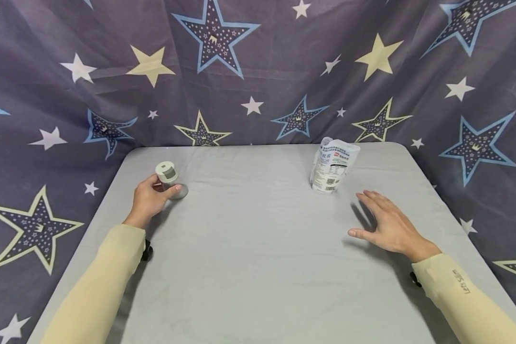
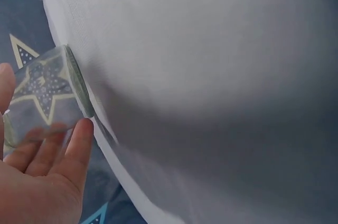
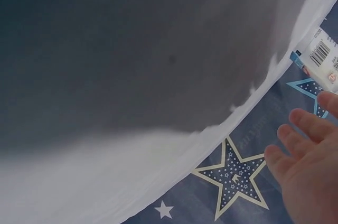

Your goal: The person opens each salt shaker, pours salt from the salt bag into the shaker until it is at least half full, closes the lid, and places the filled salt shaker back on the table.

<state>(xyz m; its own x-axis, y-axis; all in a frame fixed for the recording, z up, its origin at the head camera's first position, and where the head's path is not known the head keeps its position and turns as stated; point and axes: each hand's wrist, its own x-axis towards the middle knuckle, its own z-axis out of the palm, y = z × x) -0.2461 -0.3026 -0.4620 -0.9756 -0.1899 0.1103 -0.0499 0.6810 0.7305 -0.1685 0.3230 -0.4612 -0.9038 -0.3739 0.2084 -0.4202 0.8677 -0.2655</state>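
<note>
Two bare hands in cream sleeves (image 1: 92, 286) reach over a table (image 1: 249, 248) covered in pale grey cloth. At the left of the frame, around mid-height, the left hand (image 1: 149, 199) grips a clear jar (image 1: 168, 177) with a pale lid, its thumb on the near side and its fingers clamped round the other. At the right of the frame, the right hand (image 1: 384, 222) hovers with fingers extended, loosely side by side, the thumb spread away from them. Near its fingertips, right of upper centre, a white printed pouch (image 1: 333, 167) stands on the cloth. A dark, star-patterned curtain (image 1: 275, 57) fills the upper frame.
</note>
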